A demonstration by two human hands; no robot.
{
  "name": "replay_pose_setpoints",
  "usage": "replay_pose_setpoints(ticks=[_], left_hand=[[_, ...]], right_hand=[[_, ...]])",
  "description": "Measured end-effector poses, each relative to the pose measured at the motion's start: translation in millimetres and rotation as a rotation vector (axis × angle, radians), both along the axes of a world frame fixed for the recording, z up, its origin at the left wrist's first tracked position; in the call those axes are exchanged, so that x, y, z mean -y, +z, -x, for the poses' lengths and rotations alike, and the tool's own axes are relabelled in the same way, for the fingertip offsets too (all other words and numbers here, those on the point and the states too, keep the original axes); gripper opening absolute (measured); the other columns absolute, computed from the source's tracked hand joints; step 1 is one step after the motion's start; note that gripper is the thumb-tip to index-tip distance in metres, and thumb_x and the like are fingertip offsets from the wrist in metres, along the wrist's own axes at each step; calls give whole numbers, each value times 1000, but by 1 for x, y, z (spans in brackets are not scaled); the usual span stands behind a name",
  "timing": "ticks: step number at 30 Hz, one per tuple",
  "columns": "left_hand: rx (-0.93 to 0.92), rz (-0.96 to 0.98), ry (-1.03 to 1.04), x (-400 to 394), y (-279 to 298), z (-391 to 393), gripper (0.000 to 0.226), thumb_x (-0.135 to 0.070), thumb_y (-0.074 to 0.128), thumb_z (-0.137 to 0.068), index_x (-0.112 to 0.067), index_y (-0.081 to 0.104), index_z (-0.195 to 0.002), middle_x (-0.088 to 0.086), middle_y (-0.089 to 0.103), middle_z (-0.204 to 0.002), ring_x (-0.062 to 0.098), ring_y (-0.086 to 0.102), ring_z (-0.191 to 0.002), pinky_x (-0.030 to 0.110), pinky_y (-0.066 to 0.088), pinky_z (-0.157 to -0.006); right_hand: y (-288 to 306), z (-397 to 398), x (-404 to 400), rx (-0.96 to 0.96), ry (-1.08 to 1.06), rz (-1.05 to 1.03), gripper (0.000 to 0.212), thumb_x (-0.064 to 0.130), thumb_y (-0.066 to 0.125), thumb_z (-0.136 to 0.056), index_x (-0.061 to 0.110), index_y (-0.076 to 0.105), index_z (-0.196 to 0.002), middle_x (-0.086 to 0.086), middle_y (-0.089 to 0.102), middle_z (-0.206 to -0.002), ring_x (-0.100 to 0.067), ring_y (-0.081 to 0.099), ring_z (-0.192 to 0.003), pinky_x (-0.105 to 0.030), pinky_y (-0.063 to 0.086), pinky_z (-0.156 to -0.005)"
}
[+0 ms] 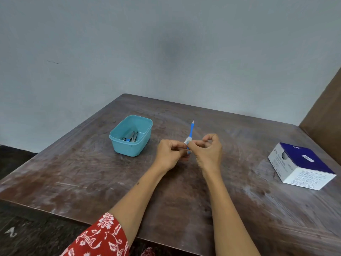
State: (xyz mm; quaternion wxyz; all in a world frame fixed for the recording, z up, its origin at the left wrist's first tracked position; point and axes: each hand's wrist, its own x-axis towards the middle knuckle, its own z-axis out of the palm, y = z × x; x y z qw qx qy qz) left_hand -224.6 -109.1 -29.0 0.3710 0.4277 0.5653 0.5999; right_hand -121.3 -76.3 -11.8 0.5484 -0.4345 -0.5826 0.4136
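The worn, dark wooden surface is showing pale scuffs and swirled streaks across its flat top. Near its right edge a cardboard box is lying, blue on top and white with fine print on the sides. On the left a teal plastic tub, rectangular with rounded corners, is standing open, well apart from the box. Between them, over the middle of the surface, the left hand and the right hand are meeting, their fingers curled and pinching the white lower end of a slim pen-like tool. Its long axis is standing nearly upright, leaning slightly right — the smooth blue shaft is narrowing to a thin metal tip that is pointing up and away from the person. Small shiny metal clippers are lying inside the tub.
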Motion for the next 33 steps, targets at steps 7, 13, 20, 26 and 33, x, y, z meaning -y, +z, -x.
replay_pose_setpoints(ticks=[7,13,20,26,33], left_hand=[[26,-4,-24,-1,-1,1,24,8,65,-79,10,65,-103,15,67,-83,7,67,-58,21,57,-59],[33,-16,-60,2,1,1,26,8,65,-79,10,65,-105,15,68,-84,8,67,-62,21,58,-62],[131,-55,47,-1,4,5,16,-14,66,-83,-10,73,-97,13,73,-95,27,68,-96,43,54,-91],[122,-68,65,-2,6,8,13,-13,68,-82,-3,73,-88,25,70,-94,26,62,-85,47,51,-89],[265,-56,39,-6,5,14,24,-14,65,-84,2,69,-101,13,71,-92,18,69,-82,24,57,-71]], right_hand=[[2,0,0,-78,10,-9,39,4,76,-72,15,40,-84,-2,70,-69,0,61,-49,-11,45,-49],[-3,-2,-5,-35,-3,4,40,2,75,-70,18,39,-80,1,69,-66,-2,60,-47,-12,45,-48],[-8,-3,-4,85,70,1,45,11,79,-69,22,37,-79,-1,70,-66,-2,59,-51,-18,45,-55],[-12,-3,-4,157,163,48,41,9,77,-67,19,38,-77,3,68,-59,-9,60,-57,-30,47,-65],[-15,-4,-6,212,244,116,43,5,77,-65,19,38,-75,-12,72,-71,-21,64,-63,-35,50,-64]])
